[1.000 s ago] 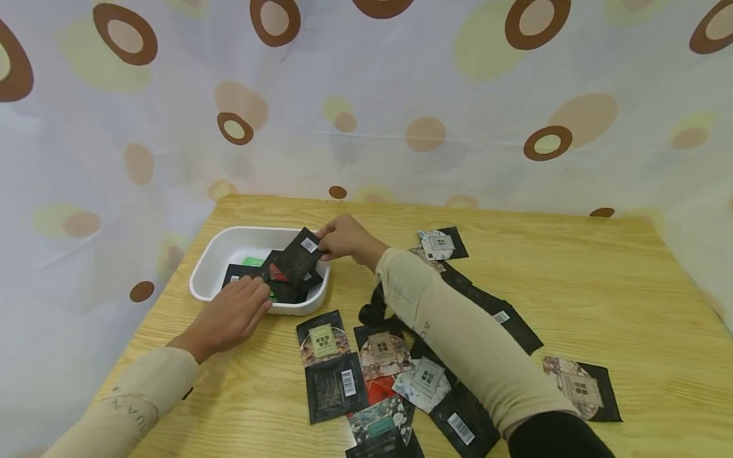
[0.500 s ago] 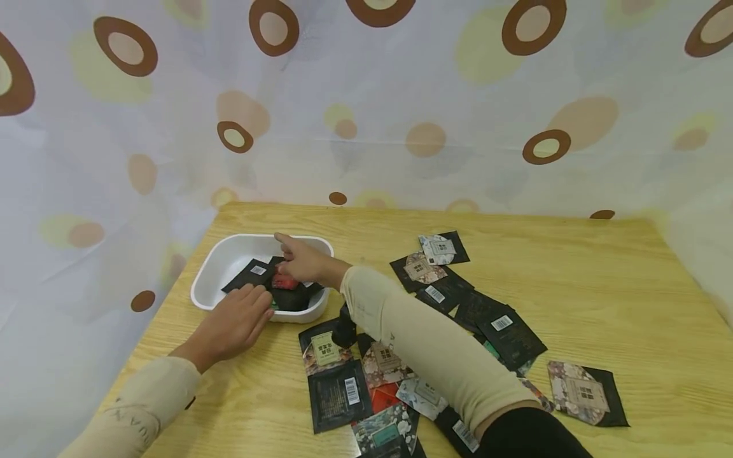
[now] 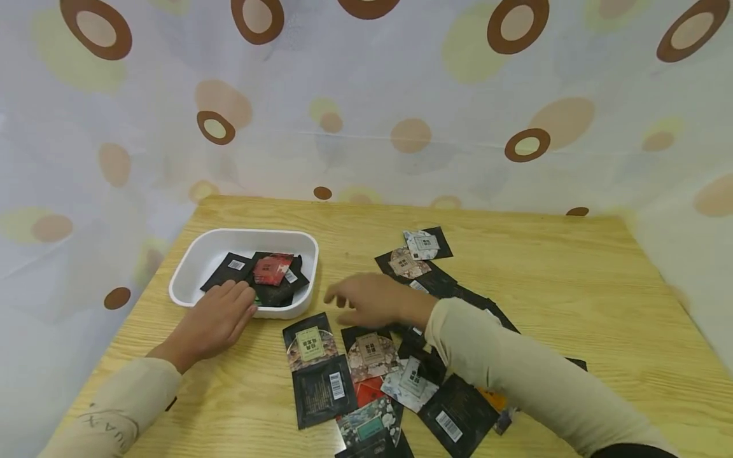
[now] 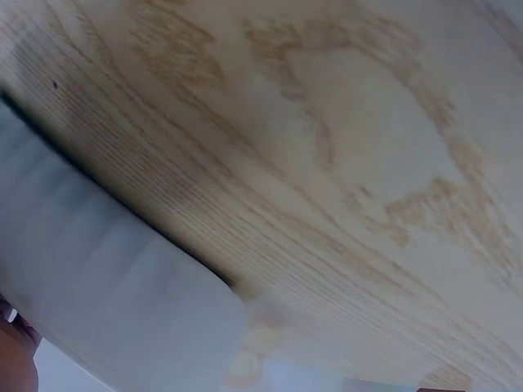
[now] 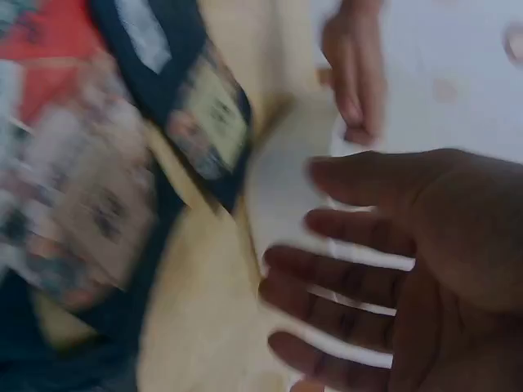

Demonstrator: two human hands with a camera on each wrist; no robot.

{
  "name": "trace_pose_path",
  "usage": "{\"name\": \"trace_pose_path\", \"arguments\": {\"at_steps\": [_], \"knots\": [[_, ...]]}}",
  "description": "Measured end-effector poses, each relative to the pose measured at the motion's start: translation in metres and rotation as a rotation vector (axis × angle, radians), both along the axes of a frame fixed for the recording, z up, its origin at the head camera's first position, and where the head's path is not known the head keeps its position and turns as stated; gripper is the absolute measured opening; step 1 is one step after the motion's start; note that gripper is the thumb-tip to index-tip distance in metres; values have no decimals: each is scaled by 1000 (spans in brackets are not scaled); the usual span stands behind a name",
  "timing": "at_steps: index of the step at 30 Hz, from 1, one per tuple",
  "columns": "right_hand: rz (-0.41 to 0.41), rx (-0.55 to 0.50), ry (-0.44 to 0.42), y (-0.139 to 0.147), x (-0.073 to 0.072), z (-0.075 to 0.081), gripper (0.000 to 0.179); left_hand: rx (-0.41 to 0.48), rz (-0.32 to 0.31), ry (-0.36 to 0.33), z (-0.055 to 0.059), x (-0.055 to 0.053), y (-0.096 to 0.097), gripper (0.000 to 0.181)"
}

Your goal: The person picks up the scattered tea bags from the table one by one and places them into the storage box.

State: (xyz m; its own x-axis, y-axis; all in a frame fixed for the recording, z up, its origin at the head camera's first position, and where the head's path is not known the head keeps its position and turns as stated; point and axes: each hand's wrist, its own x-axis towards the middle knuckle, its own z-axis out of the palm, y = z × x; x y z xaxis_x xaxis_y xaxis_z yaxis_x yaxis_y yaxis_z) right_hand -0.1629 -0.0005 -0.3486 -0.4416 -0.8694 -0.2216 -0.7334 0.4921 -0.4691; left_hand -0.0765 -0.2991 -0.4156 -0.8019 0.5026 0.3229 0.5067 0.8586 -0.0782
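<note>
At the left of the table stands a white plastic tub (image 3: 189, 270) with several flat black sachets in it; on top lies a red-printed sachet (image 3: 272, 269). My left hand (image 3: 214, 318) holds the tub's front rim, its fingers over the edge. In the left wrist view the tub's outer wall (image 4: 122, 269) fills the lower left, with only a bit of the hand in the corner. My right hand (image 3: 380, 299) is in the air right of the tub, above the loose sachets. Its palm holds nothing, and the fingers (image 5: 335, 278) are spread and slightly bent.
Loose sachets lie scattered over the wooden table (image 3: 544, 273): a yellow-labelled one (image 3: 310, 342), a black one with a barcode (image 3: 324, 390), a blue-white one (image 3: 411, 383) and others partly under my right arm. A patterned curtain (image 3: 366, 114) hangs behind the table.
My right hand laid a black sachet in the tub, let go of it, and came back out to the right. The red-printed sachet now shows on top. The left hand stayed at the rim.
</note>
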Motion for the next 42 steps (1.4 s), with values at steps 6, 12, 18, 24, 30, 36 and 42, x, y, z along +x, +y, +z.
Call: {"name": "trace_pose_path", "arguments": {"at_steps": [6,12,18,24,30,36,42], "knots": [[80,240,253,7,44,-24,58,-2,2,14,1,1,-1,27],[172,199,266,5,54,-42,88,8,-11,10,0,2,0,26],[229,179,348,2,57,-54,111,6,-6,4,0,1,-1,25],[174,183,220,0,55,-59,87,0,-3,9,0,1,-1,23],[111,51,-243,8,44,-59,29,-1,-13,22,0,4,-2,28],[-27,-160,-621,19,14,-38,14,-6,-23,10,2,1,-2,31],[-330,-422,-683,4,-16,-14,26,6,-34,23,1,-2,-2,38]]}}
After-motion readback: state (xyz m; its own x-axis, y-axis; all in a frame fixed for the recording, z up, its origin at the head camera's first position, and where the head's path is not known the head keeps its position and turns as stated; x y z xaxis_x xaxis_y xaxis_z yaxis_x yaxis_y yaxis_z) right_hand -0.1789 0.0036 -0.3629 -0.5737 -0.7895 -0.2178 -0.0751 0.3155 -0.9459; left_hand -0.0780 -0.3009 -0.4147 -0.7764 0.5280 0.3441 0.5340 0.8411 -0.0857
